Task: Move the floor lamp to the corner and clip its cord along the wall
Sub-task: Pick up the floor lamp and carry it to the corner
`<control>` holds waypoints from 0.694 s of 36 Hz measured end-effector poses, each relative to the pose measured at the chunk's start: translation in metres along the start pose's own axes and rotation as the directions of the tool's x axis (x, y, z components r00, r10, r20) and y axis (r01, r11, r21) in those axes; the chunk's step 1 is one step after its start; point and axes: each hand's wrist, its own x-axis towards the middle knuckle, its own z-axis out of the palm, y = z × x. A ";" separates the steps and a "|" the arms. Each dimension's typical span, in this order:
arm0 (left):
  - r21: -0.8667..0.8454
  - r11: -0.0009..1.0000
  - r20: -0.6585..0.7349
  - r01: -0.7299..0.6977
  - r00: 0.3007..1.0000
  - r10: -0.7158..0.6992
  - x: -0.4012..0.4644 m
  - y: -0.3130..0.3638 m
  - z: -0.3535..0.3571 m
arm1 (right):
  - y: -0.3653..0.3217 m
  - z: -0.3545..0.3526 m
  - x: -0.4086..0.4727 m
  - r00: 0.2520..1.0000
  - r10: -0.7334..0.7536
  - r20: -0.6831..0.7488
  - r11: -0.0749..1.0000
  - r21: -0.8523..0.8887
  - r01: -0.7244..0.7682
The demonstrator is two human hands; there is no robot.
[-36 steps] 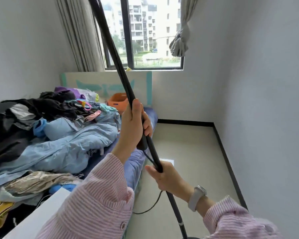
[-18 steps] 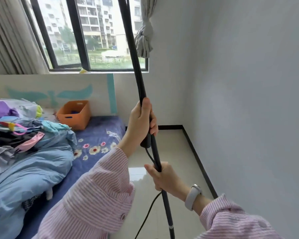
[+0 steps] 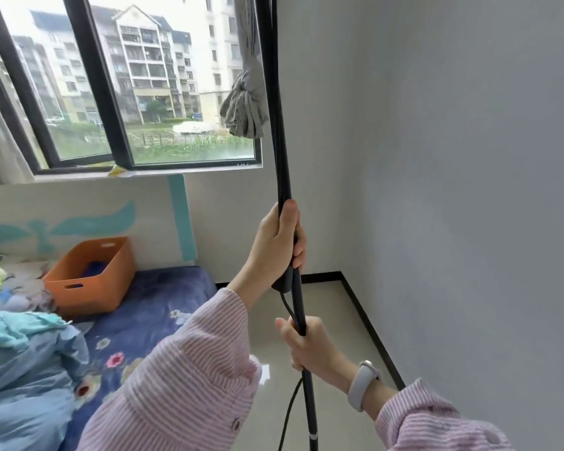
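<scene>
Far to the left of the lamp pole, an orange bin (image 3: 90,276) sits on the bed (image 3: 163,297) below the window; something dark blue lies in its bottom, too shadowed to identify. Nearer the pole, the left hand (image 3: 274,245) is wrapped closed around the floor lamp (image 3: 282,164), thumb up along the shaft, just above a dark switch block hanging off the pole's left side. The pole itself stands almost upright, in front of the knotted curtain (image 3: 246,105) and short of the room corner behind it. The cord (image 3: 288,408) leaves the switch, loops down left of the pole and trails toward the floor. Lowest on the pole, the right hand (image 3: 308,348) is curled shut around it. Judging by its thinness and height, the pole is stiff and likely top-heavy or base-heavy, with smooth paint that could slip; two spread grips on the mid-shaft look sound. The base and head are out of view.
</scene>
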 end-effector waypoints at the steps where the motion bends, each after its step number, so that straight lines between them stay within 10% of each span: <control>1: 0.004 1.000 -0.005 0.002 1.000 -0.002 0.019 -0.009 -0.004 | 0.001 -0.005 0.022 1.000 -0.004 0.004 1.000 0.004 0.004; 25: -0.085 0.995 0.063 -0.059 0.996 0.065 0.382 -0.204 -0.124 | 0.029 -0.068 0.449 0.997 0.008 -0.080 0.991 -0.130 -0.018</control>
